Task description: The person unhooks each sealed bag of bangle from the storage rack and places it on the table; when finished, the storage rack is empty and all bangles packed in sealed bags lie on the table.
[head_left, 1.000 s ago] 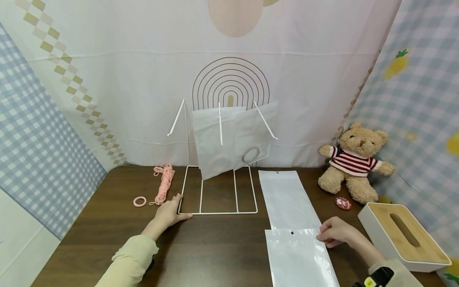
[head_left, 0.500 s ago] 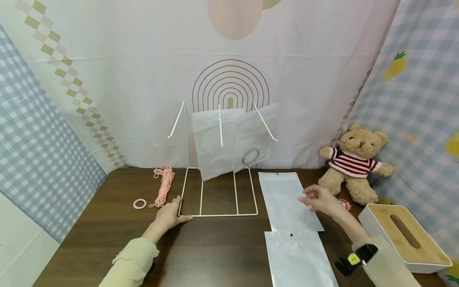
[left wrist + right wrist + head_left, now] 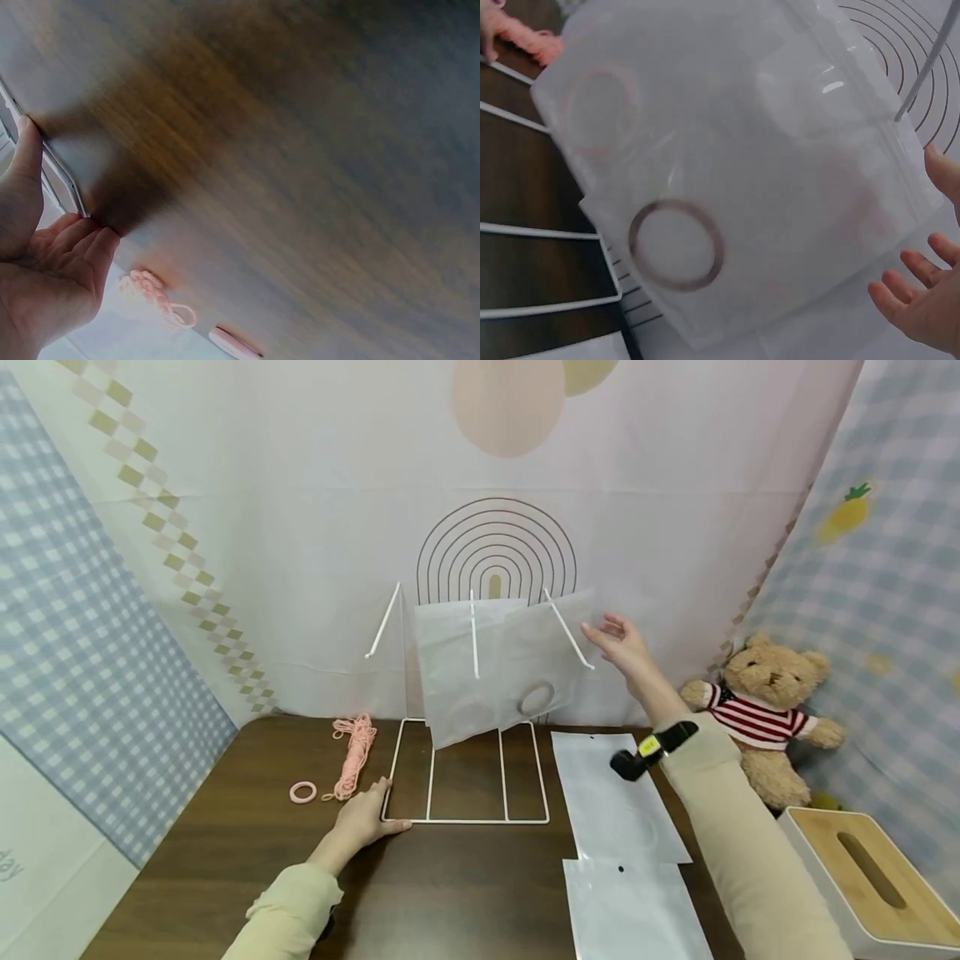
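My left hand (image 3: 363,817) holds the front left corner of a white wire display rack (image 3: 465,822), thumb along the front bar, fingers at the side. Three prongs jut from the rack's top. Two translucent white zip bags hang there: the left bag (image 3: 453,693) and a tilted right bag (image 3: 517,652), overlapping. A dark ring (image 3: 720,251) shows through the right bag; a faint pale ring shows in the other. My right hand (image 3: 622,647) holds nothing, fingers spread and lightly bent, just right of the tilted bag's upper edge. In the right wrist view, a small gap separates them.
Two white bags, one farther (image 3: 600,777) and one nearer (image 3: 630,910), lie at the right. Pink cord (image 3: 356,758) and a pink ring (image 3: 303,792) lie left. A teddy bear (image 3: 776,677) and a tissue box (image 3: 870,868) stand right. A curtain (image 3: 315,577) hangs behind.
My right hand has left the nearer flat bag, passed over the farther one and risen to the hanging right bag's edge. My left hand stays on the rack corner. The head view shifted slightly.
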{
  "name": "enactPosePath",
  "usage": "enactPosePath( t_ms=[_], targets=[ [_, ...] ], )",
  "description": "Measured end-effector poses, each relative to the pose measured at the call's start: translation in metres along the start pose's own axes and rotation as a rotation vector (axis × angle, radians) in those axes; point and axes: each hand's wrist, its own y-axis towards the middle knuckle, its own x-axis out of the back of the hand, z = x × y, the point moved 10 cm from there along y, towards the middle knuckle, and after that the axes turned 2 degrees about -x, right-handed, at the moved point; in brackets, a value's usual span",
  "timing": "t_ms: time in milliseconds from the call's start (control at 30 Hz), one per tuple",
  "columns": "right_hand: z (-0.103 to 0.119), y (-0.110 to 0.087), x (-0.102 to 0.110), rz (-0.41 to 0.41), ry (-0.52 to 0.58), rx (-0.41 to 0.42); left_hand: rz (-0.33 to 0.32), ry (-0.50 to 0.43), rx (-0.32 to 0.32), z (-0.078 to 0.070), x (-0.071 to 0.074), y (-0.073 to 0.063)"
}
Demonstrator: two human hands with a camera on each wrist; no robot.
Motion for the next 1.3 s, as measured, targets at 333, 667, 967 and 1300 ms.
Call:
enactPosePath(
  t_ms=[333, 667, 967, 1300],
  targets=[
    [0.012, 0.027, 0.010, -0.212, 0.053, -0.023, -0.037, -0.007, 0.010, 0.000, 0.003, -0.001],
    [0.017, 0.000, 0.022, -0.037, 0.067, 0.168, -0.045, 0.016, 0.017, 0.005, 0.010, 0.004],
    [0.034, -0.033, 0.019, 0.079, 0.005, 0.253, -0.037, 0.028, 0.013, 0.010, 0.014, 0.008],
    [0.033, -0.071, 0.033, 0.103, -0.107, 0.218, -0.034, 0.040, 0.009, 0.008, 0.014, 0.007]
  ],
)
